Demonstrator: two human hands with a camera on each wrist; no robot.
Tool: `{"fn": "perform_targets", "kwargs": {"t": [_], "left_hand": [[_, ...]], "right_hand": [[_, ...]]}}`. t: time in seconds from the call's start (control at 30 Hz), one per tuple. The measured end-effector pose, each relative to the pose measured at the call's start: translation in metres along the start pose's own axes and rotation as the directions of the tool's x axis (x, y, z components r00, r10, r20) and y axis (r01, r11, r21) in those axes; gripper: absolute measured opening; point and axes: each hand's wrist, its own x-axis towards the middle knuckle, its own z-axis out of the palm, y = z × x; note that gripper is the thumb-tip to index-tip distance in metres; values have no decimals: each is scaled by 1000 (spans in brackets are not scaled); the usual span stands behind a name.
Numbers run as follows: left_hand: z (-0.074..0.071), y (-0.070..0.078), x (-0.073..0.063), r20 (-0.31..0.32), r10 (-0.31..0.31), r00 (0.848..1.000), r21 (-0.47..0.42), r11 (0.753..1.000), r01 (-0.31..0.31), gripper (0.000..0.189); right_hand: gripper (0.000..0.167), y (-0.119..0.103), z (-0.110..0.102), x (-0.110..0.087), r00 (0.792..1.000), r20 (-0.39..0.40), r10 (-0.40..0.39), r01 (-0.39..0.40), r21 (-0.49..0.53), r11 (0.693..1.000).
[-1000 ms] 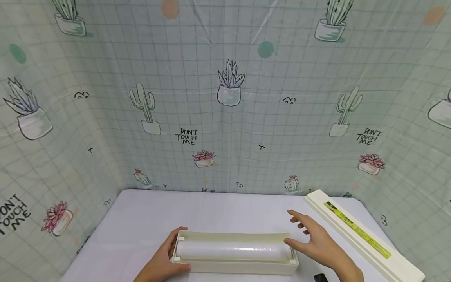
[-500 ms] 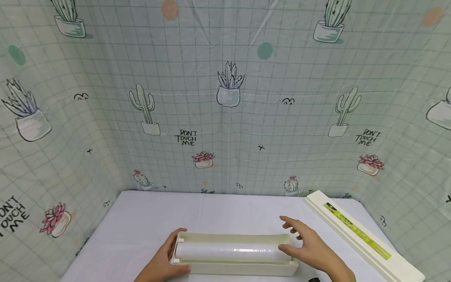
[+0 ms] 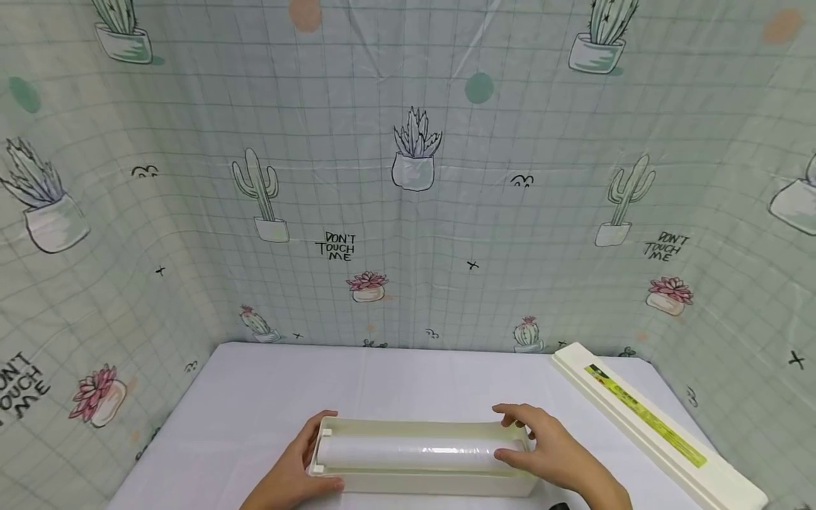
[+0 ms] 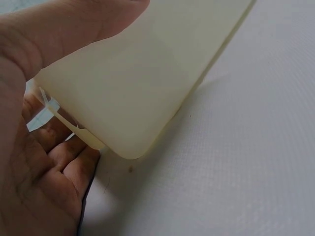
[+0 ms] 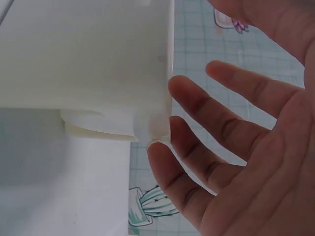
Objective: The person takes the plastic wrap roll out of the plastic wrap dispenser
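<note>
A long cream plastic-wrap dispenser box (image 3: 421, 484) stands lidless on the table with a shiny roll of plastic wrap (image 3: 408, 453) lying inside. My left hand (image 3: 296, 464) grips the box's left end, thumb along the front wall and fingers behind. In the left wrist view the thumb lies over the box wall (image 4: 133, 98), with the other fingers curled at the end. My right hand (image 3: 554, 450) reaches over the right end, thumb above the roll's end and fingers spread. The right wrist view shows its separated fingers (image 5: 197, 101) right at the box's end edge.
The long white lid (image 3: 644, 418) with a yellow-green label lies slantwise at the right of the white table (image 3: 408, 382). A small black object (image 3: 559, 506) shows at the bottom edge near my right wrist. Cactus-print cloth walls (image 3: 408, 283) surround the table.
My right hand has moved left and lower, from beside the box's right end to over it. My left hand and the box have stayed put.
</note>
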Motion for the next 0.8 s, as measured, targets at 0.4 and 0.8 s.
{"fn": "perform_targets", "kwargs": {"t": [0.4,0.8], "left_hand": [[2,3,-3,-1,-20,1000,3,1000,20,100],[1,5,-1,-5,-16,1000,33,999,16,100]], "right_hand": [[39,1,10,-2,1000,4,-11,11,-46,999],[35,3,16,1,1000,0,-22,22,-48,999]]}}
